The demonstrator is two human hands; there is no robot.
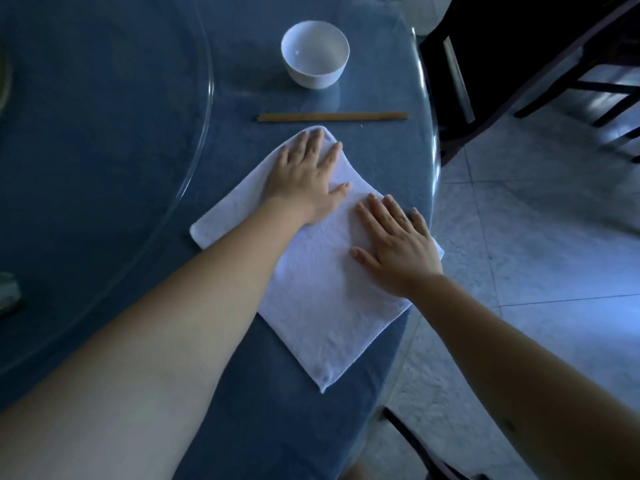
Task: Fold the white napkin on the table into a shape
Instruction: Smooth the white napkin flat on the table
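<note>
On the table edge: the white napkin (pixel 322 306) lies flat as a diamond on the blue table (pixel 138 133), one corner pointing toward the person, the opposite corner toward the far side, its right corner reaching the table's rim.
Napkin and hands: both hands rest on top of the cloth, on its far half; the near half lies bare.
Left hand: the left hand (pixel 304 174) lies palm down over the far corner of the napkin, fingers spread and flat, thumb out to the right; it grips nothing, only presses on the cloth.
Right hand: the right hand (pixel 394 240) lies palm down near the napkin's right corner, fingers spread and pointing away, thumb out to the left; also unclenched, pressing rather than grasping.
Hands to each other: close but apart, the left farther from the person than the right.
Chopsticks: a pair of wooden chopsticks (pixel 332 116) lies crosswise just beyond the far corner, not touching the cloth.
Bowl: a white bowl (pixel 314 58) stands upright beyond the chopsticks.
Surface: blue cloth under a glass top, with a large round glass turntable (pixel 204 109) on the left.
Room: pale tiled floor (pixel 536 237) on the right; a dark chair (pixel 519 64) stands at the far right beside the table.
</note>
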